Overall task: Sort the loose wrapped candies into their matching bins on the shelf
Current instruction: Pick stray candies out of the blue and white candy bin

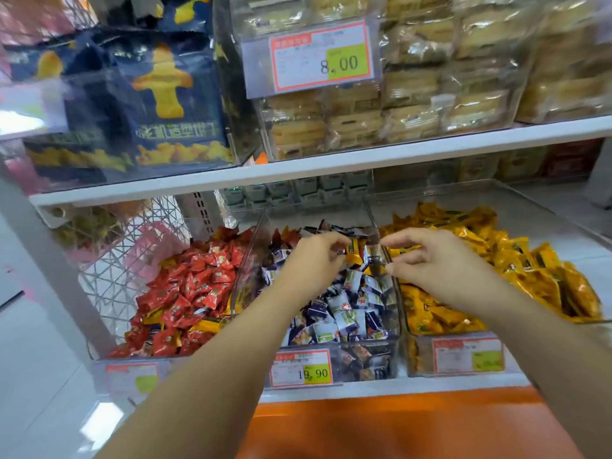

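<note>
Hovering over the clear plastic middle bin [243,279] of crinkly blue-white candies [347,313], both hands sat close together. Left hand [311,260] had fingers curled against a glossy yellow candy [353,254]; actual grip, couldn't tell. Right hand [430,260] fingers hung loosely curled, thumb apart, above the thin divider [395,293] edging the yellow bin [420,356].

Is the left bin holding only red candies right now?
No, a yellow candy lies among the red candies near the front of the left bin.
</note>
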The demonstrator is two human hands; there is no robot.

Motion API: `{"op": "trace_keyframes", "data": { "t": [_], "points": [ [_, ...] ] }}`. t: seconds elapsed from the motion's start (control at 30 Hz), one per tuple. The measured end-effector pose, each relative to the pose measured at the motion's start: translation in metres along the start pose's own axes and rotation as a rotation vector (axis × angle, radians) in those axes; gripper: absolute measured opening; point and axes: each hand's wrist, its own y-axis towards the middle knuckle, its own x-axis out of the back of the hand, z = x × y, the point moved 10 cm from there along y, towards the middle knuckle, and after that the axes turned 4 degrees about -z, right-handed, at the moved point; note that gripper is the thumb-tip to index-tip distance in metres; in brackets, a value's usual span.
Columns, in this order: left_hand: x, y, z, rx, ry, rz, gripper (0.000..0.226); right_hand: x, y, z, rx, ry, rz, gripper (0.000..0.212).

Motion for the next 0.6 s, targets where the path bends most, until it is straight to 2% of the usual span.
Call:
{"op": "trace_keyframes", "data": {
  "t": [0.37, 0.5, 0.6],
  "points": [
    [-0.048, 0.052, 0.006, 0.023, 0.198, 0.123, 0.062, -0.003, 0.002, -0.012, -0.007, 0.001, 0.082, 0.026],
    [-0.039, 0.045, 0.013, 0.067, 0.037, 0.035, 0.052, -0.003, 0.0, -0.011, 0.006, 0.014, 0.085, 0.024],
    [-0.012, 0.029, 0.009, 0.062, -0.192, -0.172, 0.036, 0.022, 0.002, -0.011, 0.016, 0.063, -0.092, 0.019]
  ]
}}
